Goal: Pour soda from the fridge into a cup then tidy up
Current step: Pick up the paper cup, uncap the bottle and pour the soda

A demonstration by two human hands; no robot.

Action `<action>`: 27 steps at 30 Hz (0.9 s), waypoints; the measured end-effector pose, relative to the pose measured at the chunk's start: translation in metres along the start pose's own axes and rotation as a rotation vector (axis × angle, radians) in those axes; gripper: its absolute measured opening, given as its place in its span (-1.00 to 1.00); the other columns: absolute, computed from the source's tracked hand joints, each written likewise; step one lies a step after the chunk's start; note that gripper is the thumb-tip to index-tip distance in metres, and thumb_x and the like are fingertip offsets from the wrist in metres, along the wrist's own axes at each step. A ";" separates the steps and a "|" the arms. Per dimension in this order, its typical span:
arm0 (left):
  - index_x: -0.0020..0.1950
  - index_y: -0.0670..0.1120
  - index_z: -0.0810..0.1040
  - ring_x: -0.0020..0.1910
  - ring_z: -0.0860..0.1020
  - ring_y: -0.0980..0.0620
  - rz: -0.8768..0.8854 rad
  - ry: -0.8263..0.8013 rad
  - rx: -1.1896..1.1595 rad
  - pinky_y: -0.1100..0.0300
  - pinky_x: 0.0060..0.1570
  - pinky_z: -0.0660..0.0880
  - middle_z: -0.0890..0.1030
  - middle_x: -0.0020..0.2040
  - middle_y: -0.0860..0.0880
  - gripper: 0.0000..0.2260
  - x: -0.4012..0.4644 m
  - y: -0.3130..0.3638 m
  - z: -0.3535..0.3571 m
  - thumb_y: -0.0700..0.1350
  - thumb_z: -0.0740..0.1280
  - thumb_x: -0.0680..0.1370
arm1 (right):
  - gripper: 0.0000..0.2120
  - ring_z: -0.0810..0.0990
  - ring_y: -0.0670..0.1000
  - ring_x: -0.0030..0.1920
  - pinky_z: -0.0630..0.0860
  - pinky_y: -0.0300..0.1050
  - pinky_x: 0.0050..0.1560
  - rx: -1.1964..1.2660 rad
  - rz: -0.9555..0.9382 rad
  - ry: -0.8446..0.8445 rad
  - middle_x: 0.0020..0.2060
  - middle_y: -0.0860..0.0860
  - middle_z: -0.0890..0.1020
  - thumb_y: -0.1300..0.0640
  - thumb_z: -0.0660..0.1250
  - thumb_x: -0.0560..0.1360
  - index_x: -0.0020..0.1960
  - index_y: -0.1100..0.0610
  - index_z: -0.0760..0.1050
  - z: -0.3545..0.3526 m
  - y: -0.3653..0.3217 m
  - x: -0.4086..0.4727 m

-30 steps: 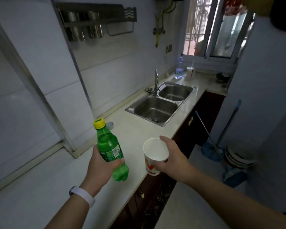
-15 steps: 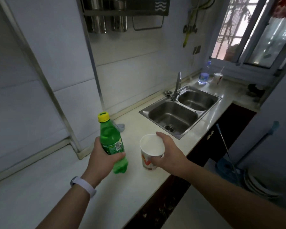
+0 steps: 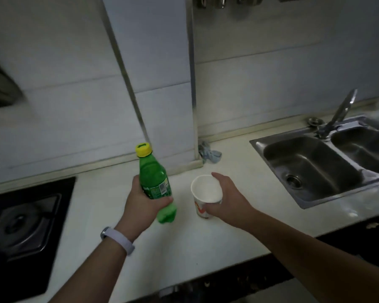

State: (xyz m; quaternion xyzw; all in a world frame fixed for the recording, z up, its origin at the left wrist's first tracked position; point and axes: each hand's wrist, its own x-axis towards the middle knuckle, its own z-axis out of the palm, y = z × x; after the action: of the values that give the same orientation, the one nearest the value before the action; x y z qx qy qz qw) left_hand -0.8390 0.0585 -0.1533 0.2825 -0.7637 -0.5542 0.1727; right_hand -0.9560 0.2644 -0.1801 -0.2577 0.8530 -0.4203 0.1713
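Head view, bottle (image 3: 155,182) and cup (image 3: 206,194) now lower, over the counter (image 3: 184,248)

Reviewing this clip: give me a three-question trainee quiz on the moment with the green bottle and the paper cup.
1. True or false: the yellow cap is off the green bottle.
2. Which hand holds the paper cup? A) left hand B) right hand C) neither
3. Fill in: on the counter, the double sink lies to the cup's ____, the gas hob to the bottle's left.

Key
1. False; the cap sits on the bottle, which the left hand grips round its lower body.
2. B; the right hand wraps the cup's side.
3. right
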 end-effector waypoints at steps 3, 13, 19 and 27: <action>0.19 0.02 0.37 -0.03 0.60 0.07 -0.031 0.099 -0.002 0.10 -0.05 0.54 0.60 0.03 0.04 -0.36 -0.008 -0.001 0.004 -0.30 0.62 0.27 | -0.06 0.29 -0.06 0.35 0.22 -0.26 0.25 0.000 -0.054 -0.075 0.41 -0.04 0.26 -0.04 0.56 0.29 0.51 0.01 0.11 0.002 0.014 0.017; 0.12 0.06 0.40 -0.01 0.63 -0.01 -0.124 0.283 0.005 0.06 -0.07 0.57 0.62 0.03 0.01 -0.40 -0.030 -0.026 0.005 -0.32 0.61 0.27 | -0.07 0.31 -0.03 0.37 0.29 -0.20 0.26 -0.011 -0.123 -0.222 0.42 -0.05 0.26 -0.09 0.54 0.30 0.51 -0.02 0.10 0.033 0.037 0.046; 0.10 0.13 0.42 0.00 0.64 -0.01 -0.171 0.272 0.032 -0.05 0.01 0.60 0.64 0.04 0.03 -0.40 -0.023 -0.047 -0.009 -0.25 0.65 0.25 | -0.08 0.30 -0.03 0.38 0.26 -0.21 0.28 -0.009 -0.122 -0.249 0.42 -0.03 0.27 -0.07 0.53 0.32 0.52 0.02 0.11 0.064 0.038 0.060; 0.22 0.05 0.41 0.04 0.64 0.01 -0.192 0.239 0.019 -0.07 0.07 0.59 0.64 0.08 0.02 -0.36 -0.011 -0.069 -0.024 -0.24 0.64 0.26 | -0.11 0.34 -0.03 0.34 0.32 -0.17 0.29 -0.038 -0.141 -0.277 0.39 -0.02 0.30 -0.03 0.54 0.32 0.51 0.04 0.14 0.103 0.037 0.071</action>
State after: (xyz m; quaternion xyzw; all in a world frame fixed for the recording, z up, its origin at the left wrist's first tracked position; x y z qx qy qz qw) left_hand -0.8002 0.0316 -0.2101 0.4199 -0.7124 -0.5232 0.2060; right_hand -0.9722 0.1778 -0.2760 -0.3754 0.8089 -0.3754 0.2525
